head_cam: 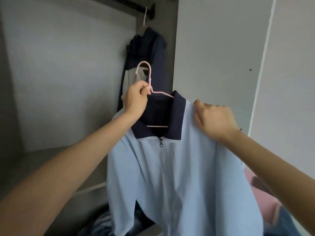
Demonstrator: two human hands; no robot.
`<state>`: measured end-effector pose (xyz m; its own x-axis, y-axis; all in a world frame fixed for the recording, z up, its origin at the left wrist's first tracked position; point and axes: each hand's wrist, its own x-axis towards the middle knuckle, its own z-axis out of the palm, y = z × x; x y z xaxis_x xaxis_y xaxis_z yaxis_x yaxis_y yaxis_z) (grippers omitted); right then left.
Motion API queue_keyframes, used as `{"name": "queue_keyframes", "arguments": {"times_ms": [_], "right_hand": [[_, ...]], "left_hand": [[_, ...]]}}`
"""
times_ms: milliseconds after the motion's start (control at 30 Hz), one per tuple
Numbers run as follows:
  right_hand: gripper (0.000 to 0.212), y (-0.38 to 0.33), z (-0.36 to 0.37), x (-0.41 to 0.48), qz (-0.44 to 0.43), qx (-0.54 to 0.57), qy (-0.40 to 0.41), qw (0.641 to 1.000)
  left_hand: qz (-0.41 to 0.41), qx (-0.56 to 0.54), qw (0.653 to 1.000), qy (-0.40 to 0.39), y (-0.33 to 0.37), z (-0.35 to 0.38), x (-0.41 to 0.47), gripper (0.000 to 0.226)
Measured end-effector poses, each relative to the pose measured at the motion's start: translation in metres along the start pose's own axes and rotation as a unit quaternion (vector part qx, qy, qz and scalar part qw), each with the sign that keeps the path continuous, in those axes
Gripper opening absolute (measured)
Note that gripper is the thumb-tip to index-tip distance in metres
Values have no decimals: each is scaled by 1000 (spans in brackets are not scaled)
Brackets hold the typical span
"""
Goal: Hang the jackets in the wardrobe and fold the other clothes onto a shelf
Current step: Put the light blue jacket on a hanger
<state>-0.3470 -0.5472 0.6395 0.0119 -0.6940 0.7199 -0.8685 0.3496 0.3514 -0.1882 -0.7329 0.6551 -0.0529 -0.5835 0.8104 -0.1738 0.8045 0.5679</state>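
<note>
While wardrobe (68,68) holds navy jacket (153,48), left grip (135,101) pinches hanger (150,81), right grip (216,120) blue jacket (179,176).

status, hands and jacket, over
Left hand pinches pink hanger neck. Right hand grips light blue jacket shoulder. Not yet on rail; dark jacket already hangs there.

one wide head-worn view, facing forward and close into the open wardrobe (68,74) on the left; its rail (122,5) far at top, a pale wall (213,48) right.

Grey wardrobe (68,74), dark rail (129,7), white wall (213,48)
</note>
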Motion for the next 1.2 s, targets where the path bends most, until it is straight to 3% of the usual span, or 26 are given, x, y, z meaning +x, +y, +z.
{"name": "queue_keyframes", "arguments": {"times_ms": [67, 234, 367, 434, 534, 601, 667, 801, 934, 1034, 1134, 1201], "right_hand": [[7, -12, -4, 22, -18, -16, -6, 1000], [28, -43, -33, 89, 10, 49, 55, 997], [12, -76, -38, 155, 38, 24, 106, 993], [18, -87, -40, 187, 64, -6, 105, 992], [25, -100, -29, 252, 107, 35, 156, 981], [26, -97, -29, 282, 135, 113, 156, 972], [29, -96, -30, 318, 155, 177, 168, 957], [39, -105, -14, 401, 159, 185, 212, 946], [37, -104, -3, 457, 185, 169, 285, 925], [39, -106, -1, 484, 198, 166, 332, 907], [40, -116, 6, 517, 208, 189, 315, 907], [38, -129, 12, 542, 199, 205, 297, 911]], "left_hand": [[-7, 43, 999, 19, -6, -13, 22, 22], [-46, 26, 998, 41, -18, -38, 94, 27], [-41, -1, 999, 35, -39, -54, 159, 32], [-38, 0, 999, 37, -46, -59, 189, 32], [-17, -6, 999, 41, -67, -68, 241, 30], [-1, 39, 999, 17, -73, -72, 257, 22], [15, 64, 998, -21, -84, -76, 278, 30], [82, 50, 992, -80, -125, -77, 328, 29], [123, 116, 982, -84, -154, -88, 338, 23], [118, 110, 984, -77, -170, -97, 347, 31], [103, 105, 986, -75, -183, -100, 358, 26], [106, 125, 984, -66, -189, -101, 363, 12]]}}
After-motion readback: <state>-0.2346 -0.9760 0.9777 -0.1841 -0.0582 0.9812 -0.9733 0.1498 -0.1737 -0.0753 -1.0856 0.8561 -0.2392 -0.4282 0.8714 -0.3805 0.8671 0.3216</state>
